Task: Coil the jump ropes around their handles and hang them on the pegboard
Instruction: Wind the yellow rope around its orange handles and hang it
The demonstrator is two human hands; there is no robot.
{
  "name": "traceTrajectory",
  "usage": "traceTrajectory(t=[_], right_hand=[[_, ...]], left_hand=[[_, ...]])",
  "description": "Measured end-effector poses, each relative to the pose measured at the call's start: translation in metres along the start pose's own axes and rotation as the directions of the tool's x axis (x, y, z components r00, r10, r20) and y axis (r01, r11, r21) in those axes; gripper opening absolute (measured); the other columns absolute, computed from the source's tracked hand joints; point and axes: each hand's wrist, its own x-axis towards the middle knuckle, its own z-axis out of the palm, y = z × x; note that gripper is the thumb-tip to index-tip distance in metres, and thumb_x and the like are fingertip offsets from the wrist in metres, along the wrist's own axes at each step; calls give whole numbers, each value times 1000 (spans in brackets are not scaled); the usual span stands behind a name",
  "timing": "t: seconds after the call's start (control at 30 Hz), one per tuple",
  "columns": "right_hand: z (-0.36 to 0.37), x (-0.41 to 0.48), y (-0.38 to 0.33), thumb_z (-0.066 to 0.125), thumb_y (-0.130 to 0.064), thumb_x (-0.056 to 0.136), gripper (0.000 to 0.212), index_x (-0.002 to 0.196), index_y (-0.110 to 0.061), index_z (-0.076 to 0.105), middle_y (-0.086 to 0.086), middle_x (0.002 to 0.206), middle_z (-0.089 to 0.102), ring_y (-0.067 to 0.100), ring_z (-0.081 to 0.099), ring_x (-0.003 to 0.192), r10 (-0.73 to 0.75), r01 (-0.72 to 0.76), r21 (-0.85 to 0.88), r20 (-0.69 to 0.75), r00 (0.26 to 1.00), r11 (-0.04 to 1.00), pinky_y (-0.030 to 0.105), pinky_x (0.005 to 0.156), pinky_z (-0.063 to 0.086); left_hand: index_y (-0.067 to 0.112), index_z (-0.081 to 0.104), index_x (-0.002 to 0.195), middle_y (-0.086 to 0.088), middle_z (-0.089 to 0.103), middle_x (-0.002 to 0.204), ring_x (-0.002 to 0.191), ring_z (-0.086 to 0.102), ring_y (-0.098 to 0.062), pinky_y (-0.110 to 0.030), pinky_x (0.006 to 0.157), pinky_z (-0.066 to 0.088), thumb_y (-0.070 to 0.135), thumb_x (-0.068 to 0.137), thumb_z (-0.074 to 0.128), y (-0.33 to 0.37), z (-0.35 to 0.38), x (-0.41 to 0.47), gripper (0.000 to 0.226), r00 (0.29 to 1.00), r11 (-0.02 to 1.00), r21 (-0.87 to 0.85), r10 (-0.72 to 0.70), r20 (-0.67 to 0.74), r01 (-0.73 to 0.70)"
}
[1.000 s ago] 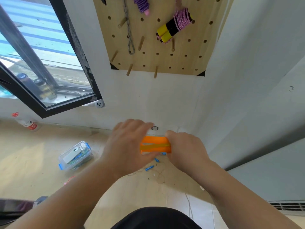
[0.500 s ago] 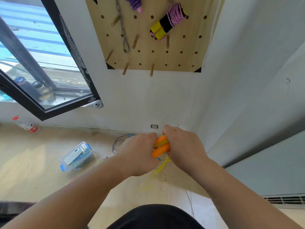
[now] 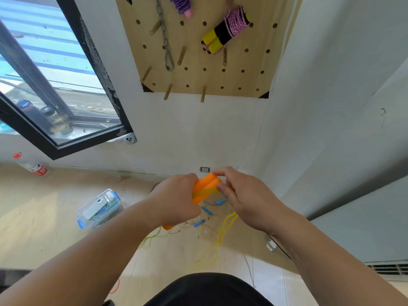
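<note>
Two orange jump-rope handles (image 3: pixel 206 184) lie side by side in my left hand (image 3: pixel 176 198), which grips their lower part. A turn of yellow rope (image 3: pixel 223 230) crosses the handles, and my right hand (image 3: pixel 240 195) pinches it at their far end. The rest of that rope hangs in loops toward the floor. On the wooden pegboard (image 3: pixel 242 69) above hang a coiled pink rope with black-and-yellow handles (image 3: pixel 223 33) and a purple coiled rope (image 3: pixel 181 4), cut off by the frame's top.
A metal chain (image 3: pixel 165 40) hangs on the pegboard among bare wooden pegs (image 3: pixel 202 93). On the floor lie a clear plastic box (image 3: pixel 99 208), a bottle (image 3: pixel 33 166), blue-tipped cords (image 3: pixel 206 210) and an open window frame (image 3: pixel 88 85) at left.
The handles went from lying level to tilted, and both hands turned around them. The yellow rope came into sight below my hands, with one turn now across the handles.
</note>
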Motion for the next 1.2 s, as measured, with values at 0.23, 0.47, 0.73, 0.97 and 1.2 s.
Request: traceTrajectory(t=[0.23,0.47,0.73,0.97,1.2], right_hand=[[-1,-1,6,36,-51,101,32,108,-31,60,-13,81,55,6,51,79,-32,32,60,-4,999,998,30,67,40],[-8,-3,8,18,-59,97,55,120,-32,60,-10,99,59,13,54,93,-13,47,-224,152,988,973,35,82,46],[-7,-6,6,37,-41,105,21,91,-28,45,-12,85,44,15,44,79,-56,80,-326,82,995,942,34,71,36],[1,-18,12,27,-45,102,34,94,-24,52,-11,79,48,17,42,75,-129,131,-179,21,991,975,31,73,29],[-5,-1,18,38,-32,95,23,89,-25,60,-6,85,57,21,50,78,-286,335,-408,178,941,849,41,66,43]], left_hand=[[34,49,101,12,55,85,75,59,-11,-26,63,44,31,79,76,3,-5,-9,35,995,984,-156,92,27,-86],[23,57,92,2,58,82,72,60,-18,-34,65,50,26,74,72,-8,-11,3,24,985,994,-93,66,157,-52],[19,55,92,-3,65,86,70,72,-17,-36,66,58,18,77,69,-11,-15,13,21,968,996,-85,59,242,-39],[6,58,87,-14,66,70,61,68,-21,-39,63,57,-2,74,68,5,-39,-5,18,939,840,-536,247,240,-84],[17,57,98,1,65,76,66,63,-10,-18,58,52,3,82,70,16,-38,-20,25,731,915,-373,359,580,-153]])
